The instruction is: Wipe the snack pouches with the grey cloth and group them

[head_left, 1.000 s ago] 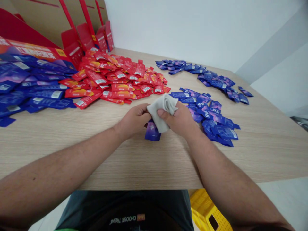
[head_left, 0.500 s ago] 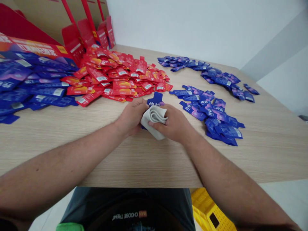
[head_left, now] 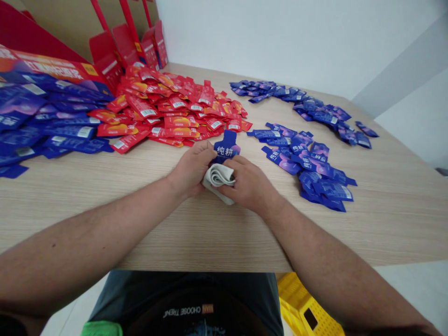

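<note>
- White walls [head_left: 280, 42] close off the corner behind a pale wood-grain table [head_left: 385, 224], with red cardboard display cartons [head_left: 126, 42] propped up at the far left and an orange-red carton [head_left: 45, 67] lying at the table's left side.
- Blue-purple sachets [head_left: 45, 126] lie heaped at the left, overlapping a dense pile of red sachets [head_left: 175, 109] that spreads across the middle of the table.
- Two looser groups of blue sachets sit to the right: a far scatter [head_left: 297, 100] and a nearer cluster [head_left: 308, 170].
- The left hand [head_left: 192, 170] and right hand [head_left: 248, 183] are together at the table's centre, both clamped on a folded white cloth [head_left: 217, 179].
- One blue sachet [head_left: 226, 148] stands out above the hands, its lower end hidden beneath them and the cloth; whether it is pinched or just lying on the table cannot be told.
- Since the earlier views, the loose cloth has been folded into a tighter wad, and the sachet, once low and mostly covered, now shows its printed top with two Chinese characters.
- Below the table edge, a dark T-shirt [head_left: 189, 303] fills the lower middle of the view, with a yellow plastic crate [head_left: 304, 303] on the floor to the right.
</note>
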### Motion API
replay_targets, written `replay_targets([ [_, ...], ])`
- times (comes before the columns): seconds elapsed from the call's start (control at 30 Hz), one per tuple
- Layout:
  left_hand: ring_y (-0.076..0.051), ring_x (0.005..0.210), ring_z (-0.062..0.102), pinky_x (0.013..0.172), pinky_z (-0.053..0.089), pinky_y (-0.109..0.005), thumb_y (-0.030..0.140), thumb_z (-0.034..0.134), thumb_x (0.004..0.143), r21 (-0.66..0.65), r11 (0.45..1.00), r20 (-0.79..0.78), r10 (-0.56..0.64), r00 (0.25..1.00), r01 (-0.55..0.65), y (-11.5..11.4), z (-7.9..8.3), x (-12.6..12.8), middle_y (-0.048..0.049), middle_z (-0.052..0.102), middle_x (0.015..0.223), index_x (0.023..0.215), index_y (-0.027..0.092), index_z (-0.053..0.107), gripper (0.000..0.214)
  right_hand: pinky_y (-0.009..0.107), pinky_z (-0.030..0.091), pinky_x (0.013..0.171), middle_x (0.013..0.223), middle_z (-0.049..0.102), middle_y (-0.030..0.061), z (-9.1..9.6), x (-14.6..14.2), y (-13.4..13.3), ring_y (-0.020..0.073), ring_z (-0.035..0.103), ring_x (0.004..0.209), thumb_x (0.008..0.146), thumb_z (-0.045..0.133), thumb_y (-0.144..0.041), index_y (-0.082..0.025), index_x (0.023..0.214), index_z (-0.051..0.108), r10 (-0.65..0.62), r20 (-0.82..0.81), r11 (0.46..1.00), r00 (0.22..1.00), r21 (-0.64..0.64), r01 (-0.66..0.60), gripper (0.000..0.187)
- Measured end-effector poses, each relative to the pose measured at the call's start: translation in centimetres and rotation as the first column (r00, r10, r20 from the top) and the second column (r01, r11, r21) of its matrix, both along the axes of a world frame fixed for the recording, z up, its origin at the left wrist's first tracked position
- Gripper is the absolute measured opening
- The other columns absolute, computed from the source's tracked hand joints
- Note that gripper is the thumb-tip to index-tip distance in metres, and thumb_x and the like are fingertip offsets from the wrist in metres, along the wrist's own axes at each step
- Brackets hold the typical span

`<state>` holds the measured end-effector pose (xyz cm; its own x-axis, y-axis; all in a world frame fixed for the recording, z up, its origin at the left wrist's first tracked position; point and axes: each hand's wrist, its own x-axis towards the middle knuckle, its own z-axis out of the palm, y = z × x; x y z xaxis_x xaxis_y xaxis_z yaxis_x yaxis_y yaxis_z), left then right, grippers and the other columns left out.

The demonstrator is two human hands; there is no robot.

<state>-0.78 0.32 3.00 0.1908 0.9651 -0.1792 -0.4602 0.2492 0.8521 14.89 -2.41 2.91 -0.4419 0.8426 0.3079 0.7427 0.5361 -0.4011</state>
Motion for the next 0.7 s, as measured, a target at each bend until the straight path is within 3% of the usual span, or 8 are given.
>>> replay_targets([
  [0.17,-0.009,0.047,0.042,0.046,0.033,-0.023,0.006,0.056,0.075,0.075,0.997,-0.029,0.012,1.0,-0.01,0.0,-0.2,-0.2,0.0051,0.044,0.054,0.066,0.02,0.044,0.02,0.036,0.048,0.083,0.096,0.065,0.0084,-0.1,-0.2,-0.2,0.0256,0.059,0.096,0.084,0.069,-0.039,-0.02,0.1,0.067,-0.103,-0.043,0.994,0.994,0.039,0.104,0.025],
  [0.3,-0.009,0.048,0.044,0.048,0.036,-0.023,0.009,0.058,0.075,0.062,0.998,-0.055,0.023,0.998,-0.02,0.0,-0.1,-0.1,0.005,0.046,0.056,0.068,0.02,0.045,0.018,0.036,0.049,0.086,0.099,0.067,0.0072,0.0,0.0,-0.1,0.0248,0.06,0.098,0.083,0.071,-0.038,-0.02,0.099,0.067,0.054,-0.005,0.998,0.999,-0.02,-0.054,0.023],
  [0.47,-0.008,0.044,0.04,0.045,0.034,-0.021,0.009,0.056,0.074,0.086,0.996,-0.088,-0.004,0.996,0.012,0.2,-0.3,-0.2,0.0058,0.044,0.055,0.068,0.02,0.044,0.017,0.043,0.05,0.088,0.103,0.068,0.0097,0.5,1.5,1.0,0.0286,0.063,0.098,0.084,0.069,-0.048,-0.02,0.107,0.069,-0.257,-0.251,0.96,0.933,0.043,0.276,0.037],
  [0.7,-0.008,0.041,0.035,0.041,0.026,-0.02,0.015,0.06,0.076,0.09,0.969,-0.188,-0.212,0.959,0.232,-0.6,-0.9,-0.5,0.0063,0.043,0.053,0.07,0.022,0.044,0.018,0.044,0.052,0.082,0.1,0.072,0.0084,0.5,2.9,2.1,0.0283,0.066,0.091,0.08,0.071,-0.053,-0.019,0.106,0.07,-0.351,-0.419,0.932,0.837,-0.071,0.356,0.042],
])
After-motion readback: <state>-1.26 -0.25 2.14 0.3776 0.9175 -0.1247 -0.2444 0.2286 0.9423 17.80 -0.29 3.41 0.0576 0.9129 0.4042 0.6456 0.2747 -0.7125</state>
